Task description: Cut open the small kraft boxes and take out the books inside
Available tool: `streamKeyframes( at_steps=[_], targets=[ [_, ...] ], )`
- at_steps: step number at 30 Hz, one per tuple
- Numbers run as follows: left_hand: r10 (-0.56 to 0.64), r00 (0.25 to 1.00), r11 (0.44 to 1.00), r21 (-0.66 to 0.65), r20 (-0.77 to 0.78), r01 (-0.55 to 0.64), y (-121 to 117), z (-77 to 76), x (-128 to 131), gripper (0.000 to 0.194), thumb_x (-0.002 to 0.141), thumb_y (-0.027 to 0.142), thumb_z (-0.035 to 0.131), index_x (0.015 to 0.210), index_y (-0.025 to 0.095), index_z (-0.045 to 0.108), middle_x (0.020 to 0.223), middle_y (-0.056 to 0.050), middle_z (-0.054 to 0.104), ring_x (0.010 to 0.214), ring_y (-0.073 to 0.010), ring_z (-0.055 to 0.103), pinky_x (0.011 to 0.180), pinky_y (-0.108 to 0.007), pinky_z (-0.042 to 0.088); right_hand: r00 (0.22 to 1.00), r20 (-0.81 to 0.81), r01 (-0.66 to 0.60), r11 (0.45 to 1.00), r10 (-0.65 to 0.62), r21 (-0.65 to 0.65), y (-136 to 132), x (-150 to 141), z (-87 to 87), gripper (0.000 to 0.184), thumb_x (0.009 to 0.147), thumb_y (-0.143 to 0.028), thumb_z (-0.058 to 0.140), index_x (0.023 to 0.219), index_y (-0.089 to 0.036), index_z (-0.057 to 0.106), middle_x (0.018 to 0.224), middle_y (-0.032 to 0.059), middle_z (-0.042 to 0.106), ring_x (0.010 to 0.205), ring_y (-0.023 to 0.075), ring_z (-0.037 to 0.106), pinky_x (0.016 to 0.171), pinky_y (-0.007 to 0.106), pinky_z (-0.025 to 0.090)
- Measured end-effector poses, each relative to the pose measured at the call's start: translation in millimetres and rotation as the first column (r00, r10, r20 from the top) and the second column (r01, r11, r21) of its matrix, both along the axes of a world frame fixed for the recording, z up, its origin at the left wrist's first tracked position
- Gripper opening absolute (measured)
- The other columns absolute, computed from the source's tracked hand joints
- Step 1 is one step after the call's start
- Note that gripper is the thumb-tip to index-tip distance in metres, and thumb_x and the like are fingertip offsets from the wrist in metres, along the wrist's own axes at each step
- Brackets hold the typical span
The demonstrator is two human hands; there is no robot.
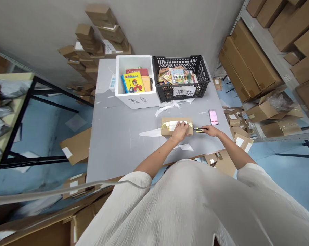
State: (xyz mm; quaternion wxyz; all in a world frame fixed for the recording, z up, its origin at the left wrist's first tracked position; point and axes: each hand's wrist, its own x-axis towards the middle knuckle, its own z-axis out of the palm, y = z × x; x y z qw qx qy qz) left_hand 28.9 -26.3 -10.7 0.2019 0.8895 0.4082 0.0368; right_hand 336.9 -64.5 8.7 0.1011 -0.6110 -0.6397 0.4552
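A small taped cardboard box (169, 125) with a white label lies on the grey table (118, 143). My left hand (180, 131) rests flat on the box's right part, fingers stretched out, pressing it down. My right hand (211, 130) is closed around a yellow-and-black utility knife (199, 130), whose tip points at the box's right end.
A white foam bin (133, 99) and a black plastic crate (203, 73), both holding books, stand at the table's far side. A pink phone (213, 117) lies right of the box. Paper scraps dot the table. Cardboard boxes pile on the floor, shelves and against the wall.
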Motion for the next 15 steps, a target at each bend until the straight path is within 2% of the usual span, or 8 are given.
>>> streamKeyframes(
  at_steps=[4,8,10,12,15],
  targets=[
    [0.001,0.999,1.0,-0.021,0.037,-0.001,-1,3.7,-3,0.074,0.092,0.028,0.08,0.161,0.025,0.052,0.15,-0.017,0.062,0.137,-0.0365,0.066,0.138,-0.057,0.031,0.988,-0.05,0.149,0.989,-0.149,0.006,-14,1,4.4,0.039,0.099,-0.056,0.064,0.11,-0.022,0.079,0.091,0.004,0.081,0.079,0.0223,0.07,0.074,0.033,0.056],
    [0.109,0.986,0.994,-0.011,0.123,-0.108,2,8.2,-5,0.065,0.106,0.028,0.057,0.17,0.022,0.046,0.164,-0.02,0.054,0.148,-0.0363,0.059,0.13,-0.053,0.042,0.95,-0.122,0.284,0.958,-0.286,-0.039,-23,-1,9.6,0.043,0.1,-0.062,0.068,0.12,-0.023,0.07,0.092,0.0052,0.083,0.074,0.0206,0.072,0.068,0.03,0.056],
    [0.186,0.974,0.982,-0.012,0.13,-0.186,6,10.1,-5,0.063,0.106,0.02,0.05,0.169,0.021,0.048,0.168,-0.019,0.053,0.15,-0.0363,0.057,0.126,-0.052,0.046,0.944,-0.138,0.301,0.954,-0.3,-0.015,-27,-4,12.4,0.044,0.102,-0.063,0.066,0.123,-0.024,0.068,0.094,0.0052,0.083,0.076,0.0206,0.073,0.073,0.032,0.06],
    [0.23,0.966,0.973,-0.016,0.115,-0.23,10,10.8,-4,0.068,0.101,0.015,0.052,0.168,0.023,0.049,0.168,-0.018,0.055,0.153,-0.0372,0.054,0.127,-0.054,0.045,0.953,-0.107,0.287,0.957,-0.283,0.029,-31,-8,15.7,0.046,0.105,-0.065,0.061,0.125,-0.025,0.069,0.096,0.0051,0.083,0.082,0.0226,0.074,0.082,0.036,0.062],
    [0.22,0.972,0.975,-0.015,0.081,-0.22,16,9.4,-3,0.072,0.097,0.01,0.055,0.167,0.024,0.05,0.171,-0.017,0.054,0.16,-0.0365,0.047,0.133,-0.057,0.036,0.979,-0.01,0.201,0.969,-0.202,0.142,-36,-14,20.7,0.045,0.108,-0.062,0.056,0.132,-0.027,0.073,0.114,0.0081,0.085,0.103,0.0293,0.077,0.097,0.044,0.062]
  ],
)
